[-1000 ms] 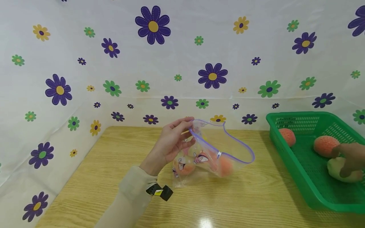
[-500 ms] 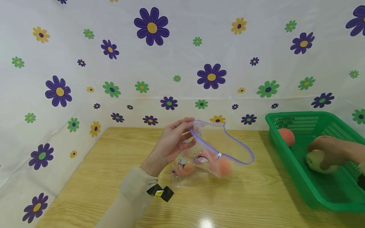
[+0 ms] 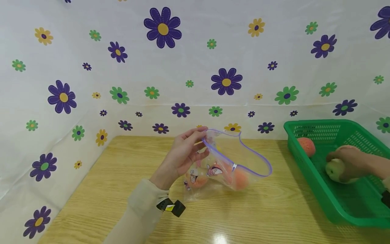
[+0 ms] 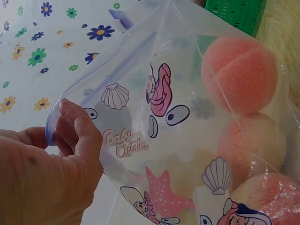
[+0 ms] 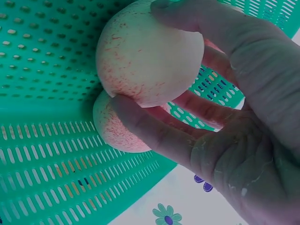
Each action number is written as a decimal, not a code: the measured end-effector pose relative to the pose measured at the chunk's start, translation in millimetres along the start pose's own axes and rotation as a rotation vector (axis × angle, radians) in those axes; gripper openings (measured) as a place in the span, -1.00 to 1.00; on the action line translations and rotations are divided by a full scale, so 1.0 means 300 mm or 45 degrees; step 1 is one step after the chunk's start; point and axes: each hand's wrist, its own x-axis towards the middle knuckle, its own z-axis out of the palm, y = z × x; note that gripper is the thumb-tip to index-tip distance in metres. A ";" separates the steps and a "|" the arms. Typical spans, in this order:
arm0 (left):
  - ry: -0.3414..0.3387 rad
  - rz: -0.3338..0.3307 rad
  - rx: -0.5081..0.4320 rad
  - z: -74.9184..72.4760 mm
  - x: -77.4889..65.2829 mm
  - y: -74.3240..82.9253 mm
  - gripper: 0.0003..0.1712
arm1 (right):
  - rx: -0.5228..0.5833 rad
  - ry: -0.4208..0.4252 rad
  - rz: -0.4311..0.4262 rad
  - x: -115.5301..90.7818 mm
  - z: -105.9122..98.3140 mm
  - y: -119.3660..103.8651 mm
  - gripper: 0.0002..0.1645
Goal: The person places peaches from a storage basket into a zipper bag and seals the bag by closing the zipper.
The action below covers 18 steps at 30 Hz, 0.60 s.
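Note:
My left hand [image 3: 179, 157] pinches the purple zip rim of a clear zip bag [image 3: 219, 196] and keeps its mouth spread. Inside the bag several pink-orange peaches [image 4: 241, 75] show through the printed plastic, bunched on the side away from the hand. Over in the green basket [image 3: 317, 189], my right hand [image 3: 354, 163] grips a pale peach [image 3: 333, 170] between thumb and fingers. Its pale skin has pink flecks in the right wrist view. Another peach [image 5: 119, 126] lies against it there, partly hidden by the held one and a finger.
One more pink peach [image 3: 306, 146] rests by the basket's left wall. The basket stands on the right of the wooden table [image 3: 259, 217], its raised rim between the held peach and the bag. A flower-print sheet [image 3: 189, 54] hangs behind.
My right hand has moved left within the basket with the pale peach, now in front of a pink peach that it partly covers. The left hand and bag have stayed put.

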 end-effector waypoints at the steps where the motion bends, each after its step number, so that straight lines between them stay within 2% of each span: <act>1: 0.000 0.000 -0.002 -0.001 0.000 0.000 -0.66 | -0.003 0.011 0.003 0.000 0.002 0.000 -0.36; 6: -0.005 0.000 -0.006 -0.003 -0.001 0.000 -0.66 | 0.024 0.062 0.001 -0.003 0.007 -0.005 -0.33; 13: -0.001 0.000 -0.006 -0.004 -0.004 -0.001 -0.65 | 0.146 0.112 0.094 -0.022 -0.028 -0.028 -0.28; 18: 0.001 0.004 -0.010 -0.005 -0.005 -0.002 -0.65 | 0.131 0.203 0.130 -0.033 -0.054 -0.021 -0.25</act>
